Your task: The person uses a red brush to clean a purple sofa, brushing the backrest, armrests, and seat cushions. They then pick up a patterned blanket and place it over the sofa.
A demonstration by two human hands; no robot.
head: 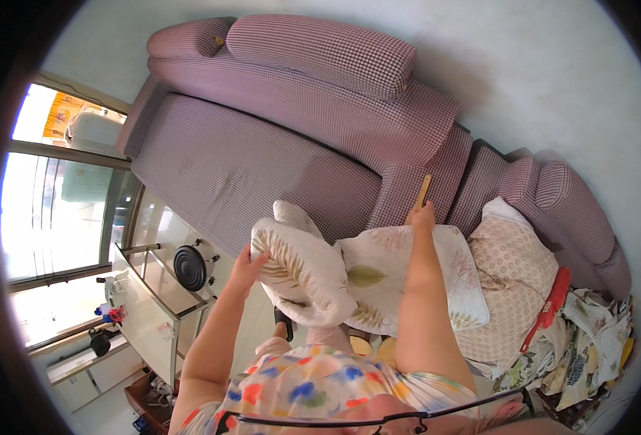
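My left hand (248, 267) grips the edge of a white quilted cloth (374, 250) printed with leaves, which is bunched at that end. The cloth's other part lies spread over the near arm of a checked sofa (233, 157). My right hand (423, 213) is closed around a flat yellowish wooden stick (423, 190), above the sofa arm at the cloth's far edge. What the stick's lower end looks like is hidden by the hand.
A beige patterned cloth bundle (510, 255), a red long object (549, 304) and piled fabrics (586, 348) lie to the right. At left stand a black round stool (190, 268), a white table (146, 312) and an open brown box (149, 402). Checked bolsters (320, 51) top the sofa.
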